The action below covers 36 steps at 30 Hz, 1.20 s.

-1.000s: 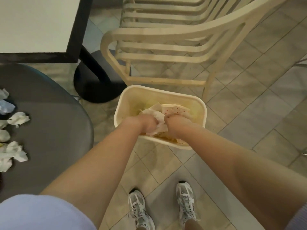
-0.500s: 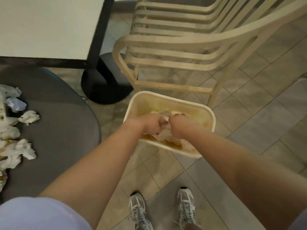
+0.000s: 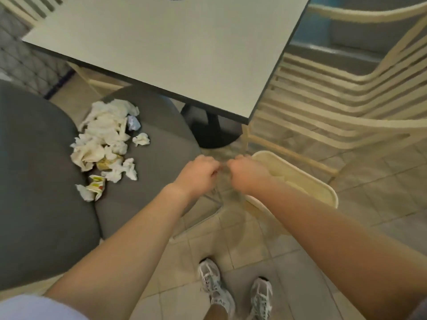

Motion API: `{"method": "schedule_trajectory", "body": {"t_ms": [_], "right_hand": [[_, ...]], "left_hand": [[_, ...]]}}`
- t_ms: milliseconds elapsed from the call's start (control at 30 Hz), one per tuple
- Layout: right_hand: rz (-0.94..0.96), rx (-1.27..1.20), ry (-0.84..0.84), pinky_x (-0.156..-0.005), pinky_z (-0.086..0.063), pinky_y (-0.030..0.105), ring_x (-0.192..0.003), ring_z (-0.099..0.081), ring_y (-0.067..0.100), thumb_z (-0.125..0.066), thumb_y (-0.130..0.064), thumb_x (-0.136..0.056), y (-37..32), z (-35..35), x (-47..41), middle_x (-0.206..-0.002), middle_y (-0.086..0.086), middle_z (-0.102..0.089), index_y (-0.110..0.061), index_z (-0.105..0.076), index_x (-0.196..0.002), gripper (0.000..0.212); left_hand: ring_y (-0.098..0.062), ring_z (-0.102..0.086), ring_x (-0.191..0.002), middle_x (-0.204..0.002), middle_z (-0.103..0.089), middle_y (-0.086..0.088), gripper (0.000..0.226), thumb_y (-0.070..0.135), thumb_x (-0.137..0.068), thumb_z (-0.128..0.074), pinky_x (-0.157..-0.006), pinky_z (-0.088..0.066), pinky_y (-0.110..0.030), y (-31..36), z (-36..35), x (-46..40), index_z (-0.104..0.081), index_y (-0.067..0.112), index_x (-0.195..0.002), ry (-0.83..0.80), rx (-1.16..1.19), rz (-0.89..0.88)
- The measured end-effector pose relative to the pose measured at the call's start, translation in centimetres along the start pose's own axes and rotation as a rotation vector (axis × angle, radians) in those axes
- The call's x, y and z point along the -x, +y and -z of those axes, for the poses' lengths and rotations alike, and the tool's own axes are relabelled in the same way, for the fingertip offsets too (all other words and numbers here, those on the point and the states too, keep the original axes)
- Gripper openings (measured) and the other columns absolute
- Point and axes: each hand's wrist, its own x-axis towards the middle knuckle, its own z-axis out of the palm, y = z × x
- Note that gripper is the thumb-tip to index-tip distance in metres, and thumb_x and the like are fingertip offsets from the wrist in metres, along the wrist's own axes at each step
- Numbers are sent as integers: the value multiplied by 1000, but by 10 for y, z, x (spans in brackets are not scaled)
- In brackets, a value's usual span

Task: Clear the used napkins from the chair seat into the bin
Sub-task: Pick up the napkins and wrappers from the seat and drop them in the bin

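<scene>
A heap of crumpled white napkins [image 3: 105, 137], with a printed wrapper among them, lies on the grey chair seat [image 3: 152, 181] at left. The cream bin [image 3: 320, 184] stands on the floor at right, with paper inside. My left hand [image 3: 198, 173] and my right hand [image 3: 246, 173] hover side by side between the seat's edge and the bin's left rim. Both have their fingers curled, and I see nothing in either. The right wrist covers part of the bin's near corner.
A white square table [image 3: 173, 47] on a black pedestal base [image 3: 211, 132] stands behind the seat. A cream slatted chair [image 3: 335, 100] is behind the bin. A grey cushion [image 3: 34, 181] adjoins the seat at left. My shoes [image 3: 217, 287] stand on the tiled floor.
Both hands have come out of the bin and moved left toward the seat. The napkins they held stayed in the bin. The view swung left, bringing the napkin heap into sight.
</scene>
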Motion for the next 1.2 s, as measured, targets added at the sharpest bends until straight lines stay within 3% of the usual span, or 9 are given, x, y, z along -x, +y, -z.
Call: {"method": "schedule_trajectory", "body": {"t_ms": [133,300,467,900,1033,1133,1200], "right_hand": [[82,-2,27,-96,-43,45,-123,-43,32,-42,-14,-92,-54,10,-26,-126,13,-49,-11,-49,-123,32],[148,19,59,-92,-42,43,-123,-42,32,-44,-15,-92,-126,16,-69,-127,13,-47,-9,-46,-122,30],[189,39,67,-94,-41,43,-124,-41,32,-44,-14,-92,-172,10,-116,-130,12,-46,-12,-43,-127,35],[307,115,-56,-93,-43,42,-130,-33,31,-48,-10,-89,-232,-36,-265,-141,9,-34,-18,-36,-136,49],[320,130,-46,-106,-34,48,-137,-21,36,-51,-13,-91,-227,-52,-308,-152,8,-19,-25,-29,-143,58],[310,150,-80,-114,-16,60,-144,1,42,-51,-10,-91,-221,-65,-333,-160,3,2,-31,-19,-147,68],[311,141,-117,-114,-15,60,-144,4,43,-51,-6,-91,-218,-72,-345,-160,3,5,-30,-19,-148,70]], "left_hand": [[-28,-44,-112,-113,-55,-8,17,13,-86,-45,-75,-34,-33,-53,18,30,-58,10,-98,64,-127,152],[-26,-37,-123,-128,-49,-4,33,15,-88,-46,-88,-36,-38,-129,36,58,-54,17,-120,133,-116,309],[-25,-34,-127,-132,-45,-2,40,18,-88,-49,-95,-36,-43,-185,35,66,-50,21,-128,204,-11,420],[-29,-25,-135,-147,-29,-4,66,56,-79,-60,-100,-39,-54,-304,-24,37,-37,34,-137,71,155,719],[-35,-21,-136,-152,-19,-2,78,64,-74,-61,-101,-36,-54,-321,-40,18,-31,37,-141,16,174,740],[-39,-28,-127,-144,-29,-8,67,53,-77,-65,-102,-35,-47,-333,-48,3,-42,32,-136,31,215,733],[-39,-32,-120,-137,-35,-11,51,40,-82,-64,-101,-36,-46,-341,-52,-5,-49,28,-130,72,219,712]]}}
